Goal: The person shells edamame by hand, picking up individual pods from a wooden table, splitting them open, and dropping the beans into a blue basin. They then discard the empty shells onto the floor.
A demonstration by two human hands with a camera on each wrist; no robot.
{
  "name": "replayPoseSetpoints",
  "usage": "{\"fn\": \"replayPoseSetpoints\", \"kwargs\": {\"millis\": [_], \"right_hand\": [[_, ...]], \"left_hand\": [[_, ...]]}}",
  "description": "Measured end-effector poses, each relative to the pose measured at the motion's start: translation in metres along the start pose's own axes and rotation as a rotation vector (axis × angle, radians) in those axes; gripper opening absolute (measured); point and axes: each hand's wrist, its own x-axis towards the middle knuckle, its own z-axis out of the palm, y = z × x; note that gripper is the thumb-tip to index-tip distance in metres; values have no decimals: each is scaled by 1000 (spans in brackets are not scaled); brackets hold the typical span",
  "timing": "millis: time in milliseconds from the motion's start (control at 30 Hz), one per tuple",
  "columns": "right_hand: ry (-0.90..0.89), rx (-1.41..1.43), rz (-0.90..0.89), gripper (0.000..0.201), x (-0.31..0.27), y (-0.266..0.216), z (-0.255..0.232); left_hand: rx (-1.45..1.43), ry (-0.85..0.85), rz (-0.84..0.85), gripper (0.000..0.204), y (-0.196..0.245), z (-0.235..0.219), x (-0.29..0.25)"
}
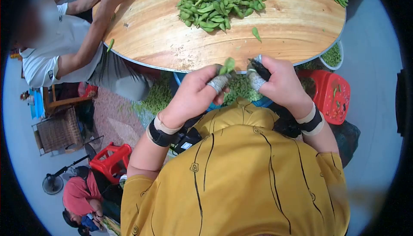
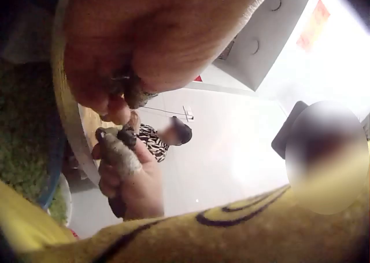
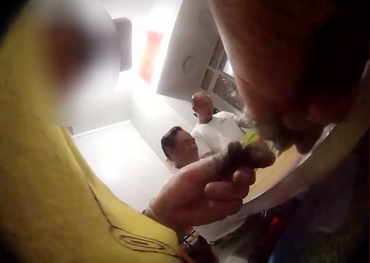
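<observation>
My left hand [image 1: 193,91] pinches a green soybean pod [image 1: 229,65] between thumb and fingers, just off the table's near edge. Tape wraps its thumb, and the fingertips look dark. Opposite it, my right hand [image 1: 282,81] is bent inward, its thumb and a finger also taped. In the left wrist view the right hand [image 2: 133,173] shows curled fingers; I cannot tell if anything is between them. A short gap separates the hands in the head view. Below them, a blue basin [image 1: 263,102] holds green beans [image 1: 238,87]. A heap of pods [image 1: 215,7] lies on the table.
The round wooden table [image 1: 155,29] curves across the front, with a loose pod [image 1: 256,34] near me. A red stool [image 1: 335,96] and a bowl of beans [image 1: 332,57] stand at right. Another person [image 1: 64,51] sits at left, arms on the table. Pods and husks [image 1: 157,96] cover the floor.
</observation>
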Motion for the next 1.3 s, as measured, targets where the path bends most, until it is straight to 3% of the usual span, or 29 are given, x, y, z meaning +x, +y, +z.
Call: {"fn": "replayPoseSetpoints", "kwargs": {"millis": [100, 167, 233, 267, 333, 433, 467, 567, 667, 767, 1000, 1200, 1267, 1300], "right_hand": [[-74, -8, 26, 16, -7, 2, 2], [-126, 2, 43, 16, -8, 2, 3], [39, 276, 38, 16, -6, -1, 6], [43, 272, 39, 16, -6, -7, 5], [-71, 491, 161, 16, -5, -19, 0], [-72, 552, 166, 17, 0, -11, -1], [-70, 553, 166, 17, 2, -10, -1], [-149, 602, 222, 20, 5, -12, 1], [-97, 599, 200, 26, 4, -20, 2], [-166, 592, 285, 32, -1, -23, 2], [-179, 662, 218, 36, 0, -18, 3], [-227, 907, 304, 38, 3, -19, -1], [-232, 966, 317, 37, 4, -18, -3], [-263, 992, 355, 36, 5, -20, -7]], "left_hand": [[135, 56, -58, 20, 3, 0, -2], [187, 93, 8, 18, 1, 4, 1], [310, 89, 89, 17, 1, 5, 6], [309, 86, 94, 17, -1, 7, 9], [282, 5, 257, 17, -7, 11, 14], [230, -132, 146, 16, -5, 7, 9], [38, -153, 114, 15, -2, 9, 8], [-135, -130, -32, 15, 1, 5, 6], [-174, 11, -35, 15, -1, 4, 6], [-121, 100, 11, 15, -2, 5, 10], [24, 102, 125, 13, -5, 12, 17], [269, 192, 331, 11, -11, 12, 23], [915, 348, 772, 11, -13, 6, 28], [914, 345, 778, 11, -11, 4, 29]]}}
